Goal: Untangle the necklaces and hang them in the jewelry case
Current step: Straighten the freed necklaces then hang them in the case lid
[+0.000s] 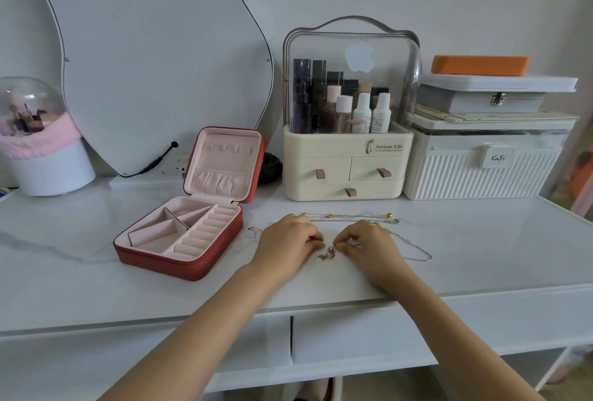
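Note:
A red jewelry case [189, 234] lies open on the white table, its pink lid upright and its compartments bare. To its right a tangle of thin necklaces [329, 253] lies on the tabletop. A gold chain [349, 216] runs behind my hands, and a silver chain [417, 254] trails off to the right. My left hand [285, 240] and my right hand [365, 242] meet over the tangle. Each pinches the chains at the knot with its fingertips. A small pendant hangs just below my fingers.
Behind the necklaces stands a cream cosmetics organizer [346, 144] with drawers. A white ribbed storage box [481, 160] with stacked boxes sits to its right. A curved mirror [154, 57] leans on the wall, and a white container with a pink-trimmed dome [45, 150] stands far left.

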